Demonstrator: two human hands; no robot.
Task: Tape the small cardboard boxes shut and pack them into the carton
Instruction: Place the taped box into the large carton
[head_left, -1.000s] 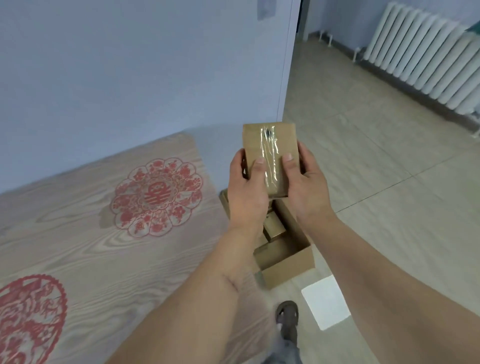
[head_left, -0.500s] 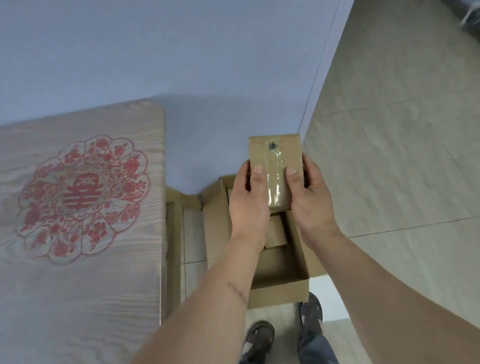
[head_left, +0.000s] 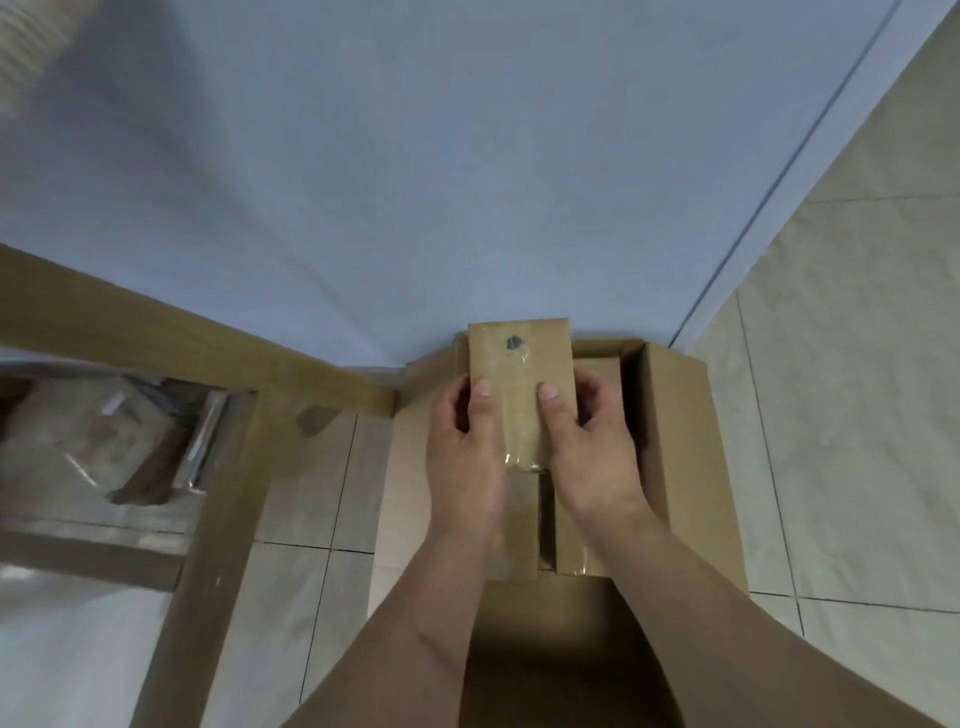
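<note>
A small brown cardboard box (head_left: 519, 374), sealed with a strip of clear tape down its top, is held over the open carton (head_left: 680, 441) on the floor. My left hand (head_left: 465, 457) grips its left side with the thumb on top. My right hand (head_left: 592, 452) grips its right side the same way. Inside the carton, below my hands, lie other small taped boxes (head_left: 571, 545); how many I cannot tell. The carton's near end is dark and partly hidden by my forearms.
The carton stands against a pale blue wall (head_left: 467, 182). To the left is the wooden table frame (head_left: 218, 519), with plastic-wrapped bundles (head_left: 119, 441) under it. Tiled floor (head_left: 841, 415) lies to the right.
The view has tilted down and closed in on the carton. Both hands have lowered the taped box from chest height to just above the carton's far end.
</note>
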